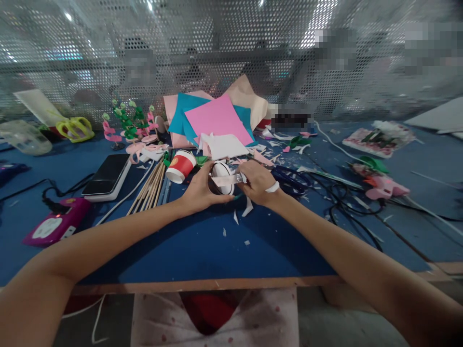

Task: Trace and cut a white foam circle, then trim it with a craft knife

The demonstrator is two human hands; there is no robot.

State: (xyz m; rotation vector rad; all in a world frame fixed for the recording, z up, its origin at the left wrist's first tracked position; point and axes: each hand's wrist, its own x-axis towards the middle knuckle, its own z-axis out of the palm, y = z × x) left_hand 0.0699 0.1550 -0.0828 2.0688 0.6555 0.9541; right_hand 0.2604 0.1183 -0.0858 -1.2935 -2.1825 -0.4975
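With forearms [125, 233] steady, hold strip [222, 181] flat across white object [221, 170], gripped by left hand [198, 193] beside curled right hand [258, 182] (pinch unclear).

In the middle of the surface [217, 260], we have a round piece [223, 169] in our left hand [198, 192], a strip [223, 181] across it reaching our right hand [259, 182]. To our left lie a cup [181, 166], sticks [146, 190] and, farther out, a socket box [58, 222]. Behind our hands we see paper sheets [219, 118], before a screen [224, 33]; cables [343, 195] lie right.
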